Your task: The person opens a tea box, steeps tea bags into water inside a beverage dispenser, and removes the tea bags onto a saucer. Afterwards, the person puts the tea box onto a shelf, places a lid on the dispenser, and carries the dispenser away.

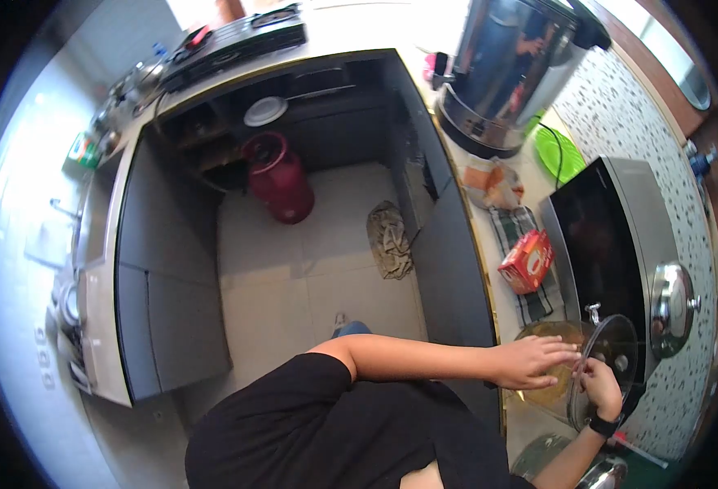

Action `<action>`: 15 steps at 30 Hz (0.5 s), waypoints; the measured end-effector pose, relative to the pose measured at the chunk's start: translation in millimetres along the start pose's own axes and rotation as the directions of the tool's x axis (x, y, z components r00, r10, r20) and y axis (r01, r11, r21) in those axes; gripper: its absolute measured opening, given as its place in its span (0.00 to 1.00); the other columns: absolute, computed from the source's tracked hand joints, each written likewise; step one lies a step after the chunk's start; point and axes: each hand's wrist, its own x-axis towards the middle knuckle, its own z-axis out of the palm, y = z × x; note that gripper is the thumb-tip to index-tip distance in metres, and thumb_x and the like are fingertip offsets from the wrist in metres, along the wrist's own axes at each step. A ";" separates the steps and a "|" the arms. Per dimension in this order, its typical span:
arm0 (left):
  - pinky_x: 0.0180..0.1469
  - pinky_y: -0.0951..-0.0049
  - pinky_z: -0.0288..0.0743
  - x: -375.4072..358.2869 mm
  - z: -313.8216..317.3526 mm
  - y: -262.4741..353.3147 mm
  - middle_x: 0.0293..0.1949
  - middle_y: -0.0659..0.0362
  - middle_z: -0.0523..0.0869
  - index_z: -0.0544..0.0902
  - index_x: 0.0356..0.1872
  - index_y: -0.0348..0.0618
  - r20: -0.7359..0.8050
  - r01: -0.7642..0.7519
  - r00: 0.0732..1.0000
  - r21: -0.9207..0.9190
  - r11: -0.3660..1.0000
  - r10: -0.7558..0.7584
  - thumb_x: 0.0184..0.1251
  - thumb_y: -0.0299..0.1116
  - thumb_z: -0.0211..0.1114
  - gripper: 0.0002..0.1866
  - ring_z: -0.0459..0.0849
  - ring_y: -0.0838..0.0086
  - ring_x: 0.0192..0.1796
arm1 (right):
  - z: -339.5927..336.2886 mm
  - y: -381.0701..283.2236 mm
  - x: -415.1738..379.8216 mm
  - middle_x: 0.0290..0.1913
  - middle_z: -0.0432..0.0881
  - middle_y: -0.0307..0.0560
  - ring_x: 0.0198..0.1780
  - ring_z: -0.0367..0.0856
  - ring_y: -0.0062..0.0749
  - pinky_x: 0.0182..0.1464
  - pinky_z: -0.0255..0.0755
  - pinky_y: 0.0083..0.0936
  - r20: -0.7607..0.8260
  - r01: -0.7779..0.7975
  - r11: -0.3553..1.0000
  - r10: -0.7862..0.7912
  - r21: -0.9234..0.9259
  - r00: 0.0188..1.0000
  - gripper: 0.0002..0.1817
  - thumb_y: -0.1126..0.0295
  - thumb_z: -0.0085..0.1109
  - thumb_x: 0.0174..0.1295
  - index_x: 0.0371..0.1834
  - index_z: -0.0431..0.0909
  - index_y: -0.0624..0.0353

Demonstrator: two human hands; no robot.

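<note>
My left hand [536, 363] reaches over a glass bowl [530, 332] with something yellowish in it. Its fingers are spread, and the fingertips are close to the rim of a round glass lid [629, 346]. The lid is tilted beside the bowl, partly in front of a dark-fronted appliance [599, 232]. Wearing a black wristband, my right hand [602, 389] has its fingers bent round the lid's near edge; the fingertips are partly hidden. A red box [527, 262] lies on a striped cloth [512, 226] beyond the bowl.
A large metal urn [502, 77], a green plate [560, 155] and a plastic bag [493, 183] are farther along the counter. Another lidded pot [673, 310] stands right of the appliance. A red gas cylinder [281, 183] and crumpled cloth [389, 240] are on the floor.
</note>
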 end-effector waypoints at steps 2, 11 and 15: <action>0.67 0.51 0.58 -10.5 -4.3 9.0 0.68 0.47 0.63 0.59 0.70 0.46 0.002 0.014 1.000 0.028 1.000 -0.014 0.71 0.47 0.51 0.30 0.59 0.49 0.71 | -14.4 -25.0 -22.3 0.28 0.79 0.48 0.30 0.76 0.24 0.35 0.70 0.23 -0.219 0.204 0.976 -0.216 -0.074 0.951 0.04 0.79 0.51 0.58 0.34 0.75 0.66; 0.66 0.55 0.60 -97.5 -5.8 37.1 0.64 0.46 0.68 0.62 0.67 0.43 -0.110 0.090 0.991 0.089 0.992 -0.080 0.70 0.43 0.53 0.28 0.64 0.53 0.67 | -7.8 -3.3 -38.3 0.24 0.72 0.39 0.25 0.68 0.19 0.28 0.62 0.20 -0.425 0.138 0.989 -0.151 -0.061 0.893 0.04 0.78 0.49 0.60 0.34 0.74 0.62; 0.63 0.56 0.62 -175.9 -11.6 63.8 0.55 0.49 0.76 0.72 0.58 0.41 -0.217 0.236 0.953 0.101 0.967 -0.210 0.69 0.40 0.55 0.21 0.69 0.54 0.63 | -8.8 79.6 14.7 0.23 0.71 0.36 0.19 0.66 0.17 0.21 0.59 0.19 -0.391 0.281 0.950 -0.312 -0.137 0.866 0.05 0.79 0.47 0.60 0.33 0.75 0.61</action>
